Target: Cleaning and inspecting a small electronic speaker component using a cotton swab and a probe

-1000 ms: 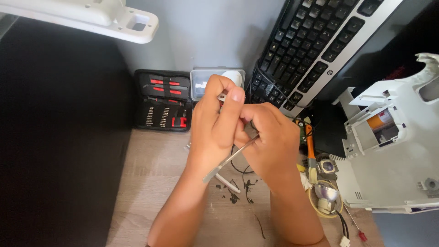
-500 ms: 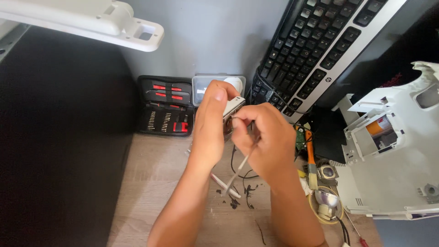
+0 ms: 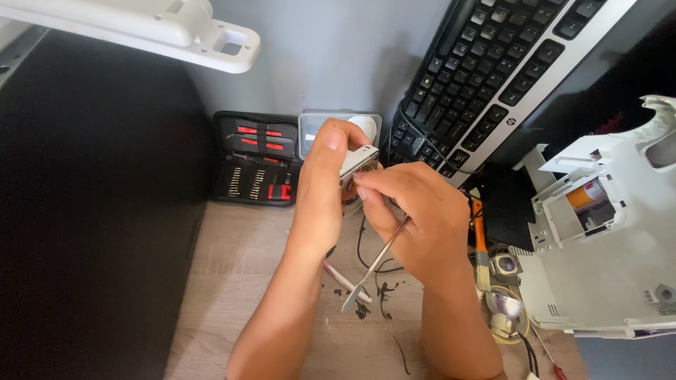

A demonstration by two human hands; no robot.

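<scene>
Over wooden desk [image 3: 239,281], hands' fingers [image 3: 366,184] pinched together.

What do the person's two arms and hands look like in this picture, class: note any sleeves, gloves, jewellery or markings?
Both forearms are bare up to the bottom edge of the picture, with no sleeves in view. The left hand and right hand wear no gloves. No rings, watch, bracelets or markings show. The fingernails look short and unpainted.

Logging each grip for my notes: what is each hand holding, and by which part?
Left hand grips a small silver-cased part around its body; right hand holds metal tweezers near their tips.
</scene>
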